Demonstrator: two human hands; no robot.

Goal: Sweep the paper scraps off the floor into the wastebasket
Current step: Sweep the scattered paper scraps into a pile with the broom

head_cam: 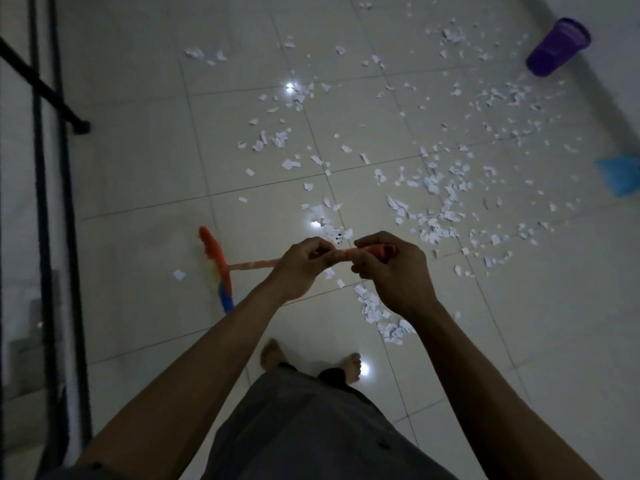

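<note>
Both hands gripped the upper end of the broom's orange handle (254, 264). The left hand (304, 266) had its fingers curled round the shaft. The right hand (394, 271) sat just beside it, wrapped over the reddish tip, and the knuckles of the two almost touched.

From the hands the handle ran leftward and down to the broom head (214, 258). This was orange with a blue end and rested on the floor (138, 161) to the left of the hands.

Paper scraps (436, 202) were strewn over the tiles beyond the hands and to their right, thickest in a patch ahead of the right hand. A smaller heap (381, 320) lay under the right wrist, and a lone scrap (179, 274) lay just beside the broom head.

The purple wastebasket (557, 46) stood near the floor's far right corner, close to the wall and well apart from both hands and the broom. Whether it was upright or tipped could not be told.

A blue dustpan (620, 174) lay at the floor's right edge, partly cut off. Two bare feet (273, 355) stood on the tiles below the hands. A black metal frame (45, 202) ran along the floor's left edge.
</note>
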